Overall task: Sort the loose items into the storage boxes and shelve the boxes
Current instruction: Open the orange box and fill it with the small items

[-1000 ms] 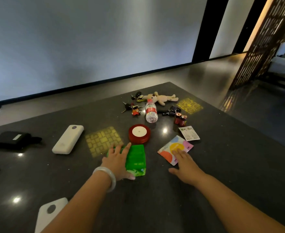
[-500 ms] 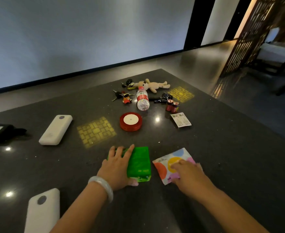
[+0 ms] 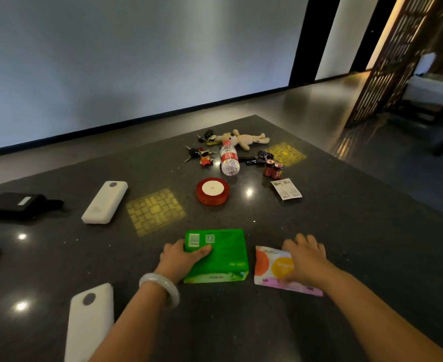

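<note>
My left hand [image 3: 181, 257] grips the green packet [image 3: 216, 254], thumb on top, ready to lift. My right hand [image 3: 306, 257] presses the spotted packet [image 3: 275, 270] flat, fingers curling over its far edge.

Grey wall [image 3: 137, 56], glossy floor [image 3: 306, 100], wooden lattice screen [image 3: 387, 56]
</note>
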The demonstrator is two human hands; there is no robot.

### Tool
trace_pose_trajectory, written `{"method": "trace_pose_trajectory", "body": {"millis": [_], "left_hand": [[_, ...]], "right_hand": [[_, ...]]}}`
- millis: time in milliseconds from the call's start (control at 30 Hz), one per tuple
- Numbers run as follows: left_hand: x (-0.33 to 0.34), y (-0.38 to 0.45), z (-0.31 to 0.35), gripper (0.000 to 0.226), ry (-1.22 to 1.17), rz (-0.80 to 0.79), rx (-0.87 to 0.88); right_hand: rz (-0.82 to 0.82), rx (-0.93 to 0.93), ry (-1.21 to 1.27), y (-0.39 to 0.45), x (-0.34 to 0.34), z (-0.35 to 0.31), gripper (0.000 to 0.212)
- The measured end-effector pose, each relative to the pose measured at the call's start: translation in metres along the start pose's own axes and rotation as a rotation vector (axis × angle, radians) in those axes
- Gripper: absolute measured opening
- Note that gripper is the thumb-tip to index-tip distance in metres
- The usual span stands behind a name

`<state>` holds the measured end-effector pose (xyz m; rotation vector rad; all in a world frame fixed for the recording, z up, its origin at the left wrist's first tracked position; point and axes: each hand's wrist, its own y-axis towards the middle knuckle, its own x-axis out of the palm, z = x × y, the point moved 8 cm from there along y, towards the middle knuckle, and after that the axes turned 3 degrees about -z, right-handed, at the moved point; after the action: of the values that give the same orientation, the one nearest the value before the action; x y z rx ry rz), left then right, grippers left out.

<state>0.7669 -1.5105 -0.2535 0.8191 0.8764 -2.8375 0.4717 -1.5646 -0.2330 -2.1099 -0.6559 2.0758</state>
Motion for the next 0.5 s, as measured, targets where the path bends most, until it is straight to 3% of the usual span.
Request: {"method": "trace_pose_trajectory", "body": {"millis": [200,333,400,500], "left_hand": [[0.026,-0.009,0.013,0.074,0.042,0.001,0.07],[0.052,-0.013,0.025,0.067,-0.067,-0.058,0.157],[0.065,-0.015,0.03,0.067,-0.096,-0.09,0.186],[0.086,-0.018,0.037,0.062,-0.139,-0.149,0.215]], "right_hand": [[-0.056,0.333,0.576,-0.036,0.012,0.04,0.058],[-0.039,0.55,1.278,-0.069,0.026,0.063,0.031],[-0.038,0.58,1.586,-0.083,0.034,0.055,0.025],[-0.05,0.57,1.774,-0.097,0.046,0.044,0.023]]}}
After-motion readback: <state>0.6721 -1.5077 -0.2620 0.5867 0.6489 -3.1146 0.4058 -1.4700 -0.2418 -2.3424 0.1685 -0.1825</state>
